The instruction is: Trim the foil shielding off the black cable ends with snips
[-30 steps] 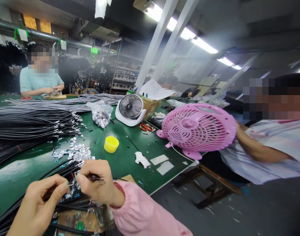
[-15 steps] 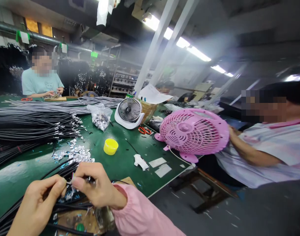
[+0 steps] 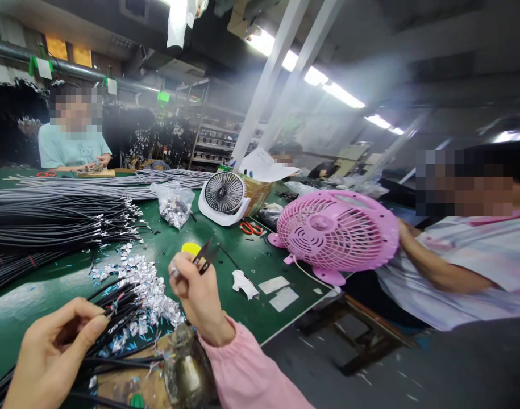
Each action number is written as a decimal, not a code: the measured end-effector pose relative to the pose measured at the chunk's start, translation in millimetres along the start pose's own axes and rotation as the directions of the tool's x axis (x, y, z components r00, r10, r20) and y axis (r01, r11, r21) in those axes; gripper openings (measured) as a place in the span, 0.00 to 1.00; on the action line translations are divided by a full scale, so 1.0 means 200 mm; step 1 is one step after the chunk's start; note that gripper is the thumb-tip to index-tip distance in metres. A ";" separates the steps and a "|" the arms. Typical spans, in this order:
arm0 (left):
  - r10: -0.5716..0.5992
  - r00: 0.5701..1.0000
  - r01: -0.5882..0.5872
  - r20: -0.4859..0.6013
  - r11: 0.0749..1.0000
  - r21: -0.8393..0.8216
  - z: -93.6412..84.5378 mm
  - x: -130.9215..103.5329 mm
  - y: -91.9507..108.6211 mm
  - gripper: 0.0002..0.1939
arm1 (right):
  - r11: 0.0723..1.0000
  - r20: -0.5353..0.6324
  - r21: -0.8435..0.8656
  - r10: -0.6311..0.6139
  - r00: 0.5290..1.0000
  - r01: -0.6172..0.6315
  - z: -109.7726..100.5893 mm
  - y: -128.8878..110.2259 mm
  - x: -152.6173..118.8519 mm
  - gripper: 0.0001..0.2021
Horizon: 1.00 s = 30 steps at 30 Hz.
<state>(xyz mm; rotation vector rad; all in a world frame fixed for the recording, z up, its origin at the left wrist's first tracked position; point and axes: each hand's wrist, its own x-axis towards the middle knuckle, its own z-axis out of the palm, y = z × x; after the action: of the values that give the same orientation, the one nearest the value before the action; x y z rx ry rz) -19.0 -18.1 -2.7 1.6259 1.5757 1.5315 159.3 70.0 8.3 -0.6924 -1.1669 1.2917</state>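
Note:
My left hand point(image 3: 57, 349) is closed in a pinch at the lower left. Between its thumb and forefinger is the stripped end of a black cable point(image 3: 111, 309), with thin coloured wires showing. My right hand point(image 3: 200, 292), in a pink sleeve, is closed around small snips point(image 3: 206, 258); their dark blades point up and away, and the handles are mostly hidden. A small silvery bit shows at its fingertips, too small to name. Silver foil scraps point(image 3: 144, 284) and blue bits lie between the hands. Below them, more black cables cross a wooden board point(image 3: 127, 383) beside a dull metal lump point(image 3: 189, 369).
Bundled black cables point(image 3: 50, 221) and grey cables point(image 3: 93, 184) cover the left side. Behind my right hand stands a yellow tub point(image 3: 191, 248). Farther off are a plastic bag point(image 3: 174, 207), a white fan point(image 3: 223, 196), orange-handled scissors point(image 3: 251, 228) and a pink fan point(image 3: 332, 233). Co-workers sit left and right.
My right hand has moved up and away from my left hand, and the snips' blades now show. My left hand has shifted slightly down and left, still pinching the cable.

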 end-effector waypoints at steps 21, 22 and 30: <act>0.016 1.000 -0.016 0.006 0.999 0.046 0.03 -0.06 -0.07 0.14 | 0.888 0.359 -0.241 -0.293 0.886 0.391 0.08 0.03 -0.08 0.14; -0.001 1.000 0.000 0.022 0.999 0.048 0.03 -0.06 -0.07 0.14 | 0.923 0.369 -0.225 -0.215 0.904 0.311 0.08 0.03 -0.08 0.14; -0.252 0.967 0.254 0.027 0.964 -0.080 0.06 -0.09 0.03 0.23 | 0.941 0.236 -0.305 -0.073 0.969 0.145 0.05 0.11 -0.13 0.03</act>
<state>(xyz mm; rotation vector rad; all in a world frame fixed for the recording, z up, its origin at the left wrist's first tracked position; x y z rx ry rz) -1.0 -30.0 -8.3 1.3306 1.6176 1.4242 145.1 48.1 -15.7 -0.7185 -1.6004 1.1152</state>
